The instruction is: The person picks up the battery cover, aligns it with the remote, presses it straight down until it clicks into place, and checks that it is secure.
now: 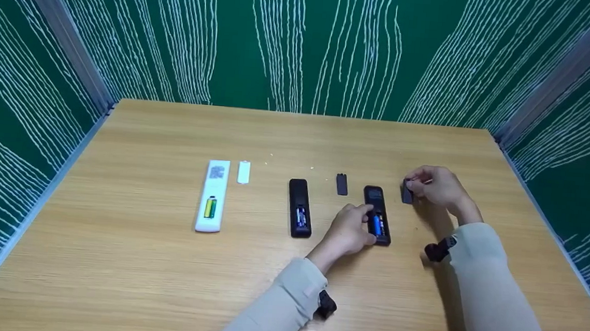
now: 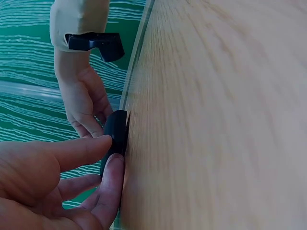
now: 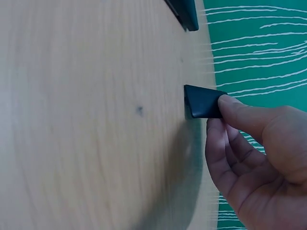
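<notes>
A black remote control [image 1: 375,194] lies back side up on the table, its battery bay uncovered with blue batteries [image 1: 378,225] inside. My left hand [image 1: 351,228] grips this remote by its edges, thumb and fingers on its side; in the left wrist view the remote [image 2: 115,129] is seen end-on. Further right, my right hand [image 1: 438,187] pinches a small black battery cover [image 1: 407,192] between thumb and fingers. Seen from the right wrist, the cover [image 3: 204,101] stands tilted at the tabletop, apart from the remote.
Left of my hands lies another black remote [image 1: 299,192] with its batteries exposed, and a black cover [image 1: 342,184] beyond it. Further left are a white remote [image 1: 215,186] with yellow-green batteries and its white cover [image 1: 243,173]. Green walls with white lines [image 1: 308,47] bound the table.
</notes>
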{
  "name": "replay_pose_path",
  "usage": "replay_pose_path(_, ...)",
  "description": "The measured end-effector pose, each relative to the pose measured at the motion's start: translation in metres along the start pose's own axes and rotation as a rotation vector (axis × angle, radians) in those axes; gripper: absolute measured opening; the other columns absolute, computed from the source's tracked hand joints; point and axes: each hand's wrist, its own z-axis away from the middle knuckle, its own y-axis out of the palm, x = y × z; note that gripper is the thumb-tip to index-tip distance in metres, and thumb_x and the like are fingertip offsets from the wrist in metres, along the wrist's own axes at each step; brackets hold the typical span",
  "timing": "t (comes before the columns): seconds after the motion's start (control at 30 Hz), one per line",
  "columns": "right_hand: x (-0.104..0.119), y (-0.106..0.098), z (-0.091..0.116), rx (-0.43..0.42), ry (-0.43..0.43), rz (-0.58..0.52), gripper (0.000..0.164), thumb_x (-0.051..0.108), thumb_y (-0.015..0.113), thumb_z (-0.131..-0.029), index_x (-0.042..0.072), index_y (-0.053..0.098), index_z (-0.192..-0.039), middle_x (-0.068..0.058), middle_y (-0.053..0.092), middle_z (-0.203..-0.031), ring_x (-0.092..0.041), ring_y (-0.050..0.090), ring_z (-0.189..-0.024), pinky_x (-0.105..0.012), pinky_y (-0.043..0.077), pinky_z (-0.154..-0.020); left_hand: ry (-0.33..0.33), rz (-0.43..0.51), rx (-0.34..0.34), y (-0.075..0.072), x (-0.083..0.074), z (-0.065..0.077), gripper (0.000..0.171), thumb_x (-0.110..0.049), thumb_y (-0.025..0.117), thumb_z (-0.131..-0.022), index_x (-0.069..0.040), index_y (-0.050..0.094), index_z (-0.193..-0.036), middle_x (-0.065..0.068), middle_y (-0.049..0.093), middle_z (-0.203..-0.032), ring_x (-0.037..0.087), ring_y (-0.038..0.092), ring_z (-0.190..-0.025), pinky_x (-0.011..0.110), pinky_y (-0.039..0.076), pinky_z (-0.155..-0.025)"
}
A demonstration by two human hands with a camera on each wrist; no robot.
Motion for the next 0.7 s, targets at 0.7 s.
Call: replay_pose_path(0.7, 0.014, -0.005, 0.018, -0.041, -0.105, -0.038, 0.028, 0.020, 0.064, -0.108, 0.005, 0.067, -0.131, -0.018, 0.062, -0.126, -0.031, 0.061, -0.110, -0.025, 0.056, -0.085, 0.005, 0.009, 0.001, 0.000, 0.001, -0.001, 0.077, -0.001, 0.087, -0.080, -0.009, 0.059, -0.151, 0.004, 0.065, -0.116, 0.013, 0.059, -0.103, 0.021, 0.049, -0.101)
